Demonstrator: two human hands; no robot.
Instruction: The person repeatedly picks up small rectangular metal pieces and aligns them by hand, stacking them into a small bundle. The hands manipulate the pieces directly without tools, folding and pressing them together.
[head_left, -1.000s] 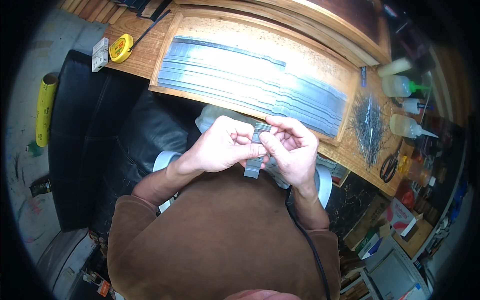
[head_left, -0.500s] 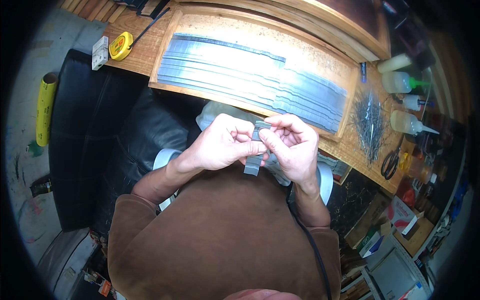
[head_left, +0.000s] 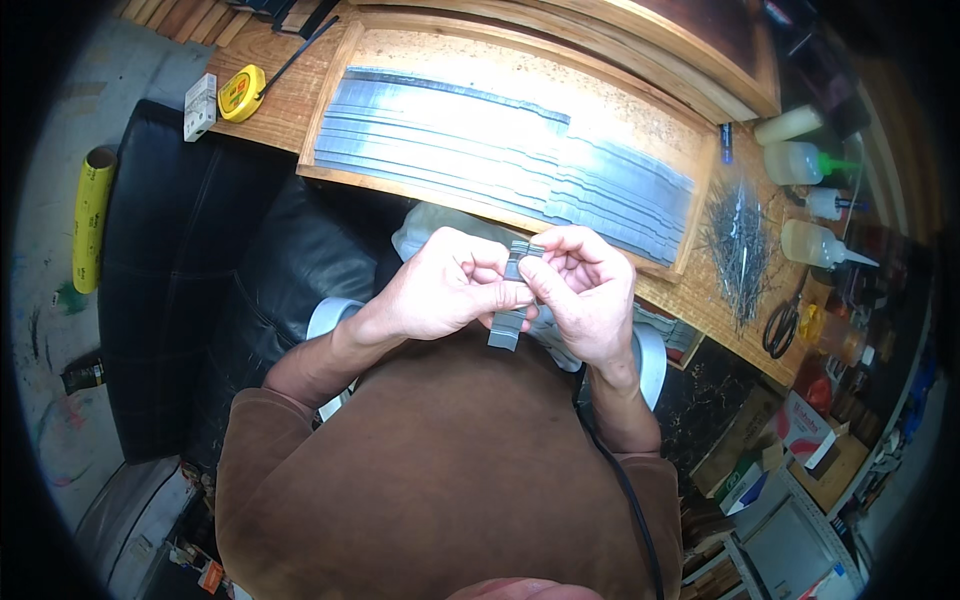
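Observation:
A small stack of thin grey strips (head_left: 506, 327) is held upright in front of my chest, fanned into narrow steps along its length. My left hand (head_left: 445, 285) pinches the stack near its middle, thumb across the front. At the upper end my right hand (head_left: 585, 295) grips it between thumb and forefinger, its other fingers curled. What the strips are made of I cannot tell. Just beyond my hands lies a shallow wooden tray (head_left: 400, 187), with rows of overlapping grey strips (head_left: 440, 130) shining under bright light.
A yellow tape measure (head_left: 241, 93) and a small white box (head_left: 200, 107) sit at the bench's left end. On the right lie a heap of thin dark pieces (head_left: 738, 255), black-handled scissors (head_left: 783, 328) and several squeeze bottles (head_left: 810, 243). A black padded seat (head_left: 190, 270) stands at left.
The right thumb and forefinger have shifted slightly at the upper end of the stack, where a small gap now shows between strips. My left hand looks unmoved.

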